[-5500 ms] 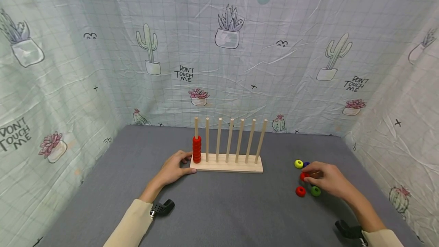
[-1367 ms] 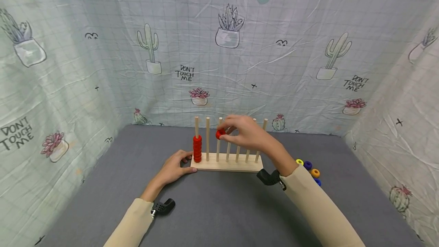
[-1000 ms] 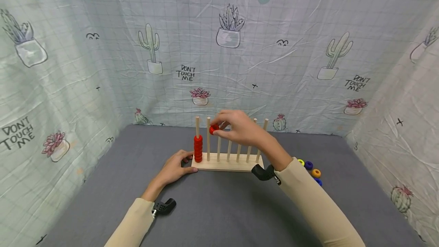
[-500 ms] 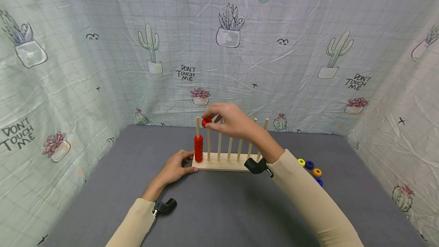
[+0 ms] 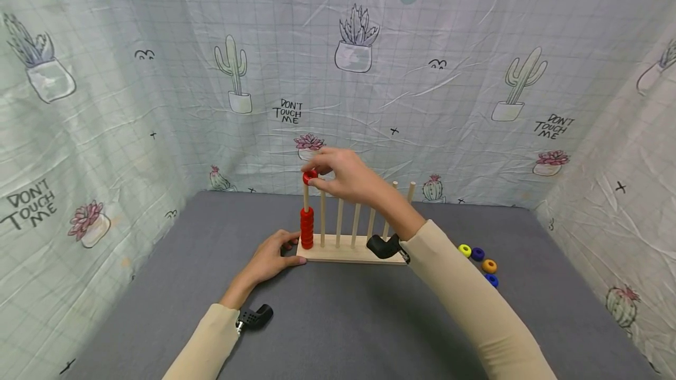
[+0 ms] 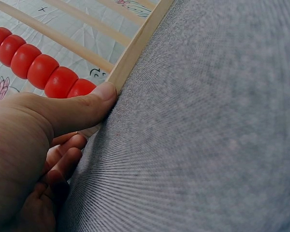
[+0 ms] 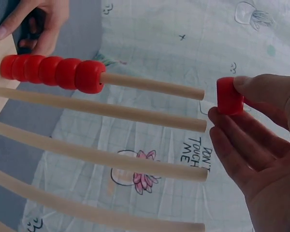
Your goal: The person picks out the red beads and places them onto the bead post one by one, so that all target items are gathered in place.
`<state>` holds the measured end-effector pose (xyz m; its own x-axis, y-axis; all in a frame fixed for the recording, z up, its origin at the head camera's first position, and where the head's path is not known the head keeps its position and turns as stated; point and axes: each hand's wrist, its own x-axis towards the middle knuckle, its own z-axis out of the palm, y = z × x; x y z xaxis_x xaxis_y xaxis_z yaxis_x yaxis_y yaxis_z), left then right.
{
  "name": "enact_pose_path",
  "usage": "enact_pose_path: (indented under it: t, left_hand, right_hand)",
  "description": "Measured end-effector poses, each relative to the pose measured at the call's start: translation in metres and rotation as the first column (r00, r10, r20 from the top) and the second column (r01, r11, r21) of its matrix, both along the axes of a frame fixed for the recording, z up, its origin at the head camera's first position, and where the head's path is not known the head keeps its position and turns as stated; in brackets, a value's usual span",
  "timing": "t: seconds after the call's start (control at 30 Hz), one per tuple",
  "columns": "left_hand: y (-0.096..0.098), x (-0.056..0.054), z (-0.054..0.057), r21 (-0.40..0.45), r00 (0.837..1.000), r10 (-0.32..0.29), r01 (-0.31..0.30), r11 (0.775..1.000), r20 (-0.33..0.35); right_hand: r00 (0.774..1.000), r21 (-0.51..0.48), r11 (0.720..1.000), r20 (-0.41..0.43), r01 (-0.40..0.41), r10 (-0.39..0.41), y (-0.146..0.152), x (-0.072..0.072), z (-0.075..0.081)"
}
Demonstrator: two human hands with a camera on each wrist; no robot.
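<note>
A wooden bead stand [image 5: 343,249] has a row of upright pegs. Several red beads [image 5: 307,228] are stacked on its leftmost peg [image 7: 150,85]. My left hand [image 5: 271,258] grips the left end of the base, thumb [image 6: 89,105] at the front edge and the other fingers curled behind. Between thumb and fingertips, my right hand [image 5: 345,177] pinches one red bead [image 7: 230,95]. In the right wrist view, that bead sits just off the top of the leftmost peg, with a small gap between them. The other pegs, such as the second peg [image 7: 130,116], are bare.
To the right on the grey cloth [image 5: 327,321] lie a yellow bead [image 5: 465,250], a dark blue bead [image 5: 477,254], an orange bead [image 5: 489,266] and a blue bead [image 5: 492,280]. The right sleeve [image 5: 470,304] crosses in front of the stand's right end and may hide more beads.
My right hand has carried a red bead from the group at the right, leftward and up past the pegs to the leftmost peg's top. The left hand has stayed on the base.
</note>
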<state>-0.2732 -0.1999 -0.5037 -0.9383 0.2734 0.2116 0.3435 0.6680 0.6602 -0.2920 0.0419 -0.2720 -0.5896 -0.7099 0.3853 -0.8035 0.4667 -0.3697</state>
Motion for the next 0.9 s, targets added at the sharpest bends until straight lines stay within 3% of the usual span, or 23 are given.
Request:
enact_pose_path:
  t: [0.33, 0.63, 0.9]
  left_hand:
    - [0.000, 0.000, 0.000, -0.006, 1.000, 0.005, -0.005, 1.000, 0.014]
    - [0.000, 0.000, 0.000, 0.001, 1.000, -0.005, 0.005, 1.000, 0.008]
    - [-0.001, -0.001, -0.001, -0.011, 1.000, 0.003, -0.003, 1.000, 0.015]
  right_hand:
    - [0.997, -0.015, 0.999, 0.071, 0.041, -0.040, -0.007, -0.006, -0.001]
    - [0.985, -0.052, 0.998, 0.172, 0.034, -0.024, -0.008, -0.013, -0.005]
    - [0.981, -0.037, 0.998, 0.193, 0.044, -0.036, -0.009, -0.014, -0.006]
